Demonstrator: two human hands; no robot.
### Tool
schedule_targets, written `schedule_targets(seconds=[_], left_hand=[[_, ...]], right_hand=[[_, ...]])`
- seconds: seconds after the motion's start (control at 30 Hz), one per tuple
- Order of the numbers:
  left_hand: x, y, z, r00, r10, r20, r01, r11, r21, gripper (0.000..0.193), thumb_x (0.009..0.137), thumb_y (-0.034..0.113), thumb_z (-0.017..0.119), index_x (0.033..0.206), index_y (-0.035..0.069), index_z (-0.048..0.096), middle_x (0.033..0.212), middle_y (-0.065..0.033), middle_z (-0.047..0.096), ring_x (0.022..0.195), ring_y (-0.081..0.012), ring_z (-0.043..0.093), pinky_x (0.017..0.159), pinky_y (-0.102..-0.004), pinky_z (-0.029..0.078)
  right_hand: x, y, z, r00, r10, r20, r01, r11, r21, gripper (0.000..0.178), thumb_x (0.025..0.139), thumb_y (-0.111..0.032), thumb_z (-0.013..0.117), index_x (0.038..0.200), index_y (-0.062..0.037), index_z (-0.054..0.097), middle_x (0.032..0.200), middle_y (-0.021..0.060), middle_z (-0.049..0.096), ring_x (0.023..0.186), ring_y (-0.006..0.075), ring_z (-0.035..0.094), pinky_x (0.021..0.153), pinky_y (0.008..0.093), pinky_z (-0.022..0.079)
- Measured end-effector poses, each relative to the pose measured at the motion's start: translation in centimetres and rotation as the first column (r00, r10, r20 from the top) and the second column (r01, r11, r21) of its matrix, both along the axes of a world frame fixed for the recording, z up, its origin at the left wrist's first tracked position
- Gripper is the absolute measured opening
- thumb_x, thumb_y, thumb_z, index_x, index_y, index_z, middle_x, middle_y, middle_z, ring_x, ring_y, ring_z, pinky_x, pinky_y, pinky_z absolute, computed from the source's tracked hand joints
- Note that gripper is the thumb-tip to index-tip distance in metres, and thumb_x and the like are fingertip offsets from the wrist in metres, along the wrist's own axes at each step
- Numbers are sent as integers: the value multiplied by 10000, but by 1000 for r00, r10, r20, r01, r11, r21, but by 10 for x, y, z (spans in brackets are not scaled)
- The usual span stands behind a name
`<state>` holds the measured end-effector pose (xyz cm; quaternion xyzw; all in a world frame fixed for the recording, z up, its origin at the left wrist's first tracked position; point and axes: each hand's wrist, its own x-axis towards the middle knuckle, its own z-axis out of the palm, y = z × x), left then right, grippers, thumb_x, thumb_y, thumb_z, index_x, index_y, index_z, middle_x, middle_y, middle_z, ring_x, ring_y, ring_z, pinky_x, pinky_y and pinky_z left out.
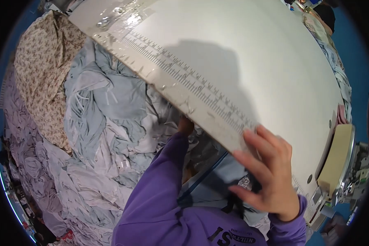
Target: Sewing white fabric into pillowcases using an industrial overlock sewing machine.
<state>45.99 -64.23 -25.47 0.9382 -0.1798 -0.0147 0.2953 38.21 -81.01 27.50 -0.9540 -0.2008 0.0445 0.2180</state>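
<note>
My left hand [185, 125] reaches beneath the edge of the white table [283, 65]. Only its wrist side shows, and the fingers are hidden under the tabletop. Grey and white fabric [160, 108] lies around it in the shadow. At the table's near edge, my right hand [270, 172] is held with its fingers apart and nothing in them. Its fingertips are at the ruler strip [184, 69] that runs along this edge under clear tape. Both arms wear purple sleeves.
To the left is a large heap of light blue garments [110, 94], with floral cloth [45, 61] and purple cloth [33, 172] beside it. A cream-coloured machine [335, 153] stands at the table's right side. Folded fabric [332, 57] lines the far right edge.
</note>
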Motion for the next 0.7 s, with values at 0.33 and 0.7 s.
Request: schedule_targets(seconds=[0.33,0.7], left_hand=[[33,-18,37,849,-118,-515,-134,894,-427,284,761,100,576,1034,38,622,1087,-203,569,974,-324,567,842,-371,470],[-73,6,178,536,-394,-747,-355,697,-623,290,758,88,578,1038,25,620,1068,-181,595,957,-278,585,842,-330,470]], right_hand=[[6,-4,-8,1000,-7,19,8,999,-51,493,636,-342,724,1086,-176,605,1216,109,515,1114,332,466,848,429,328],[6,-3,0,990,-7,143,-14,989,148,555,560,-115,735,1095,-90,590,1220,114,524,1147,325,468,905,406,346]])
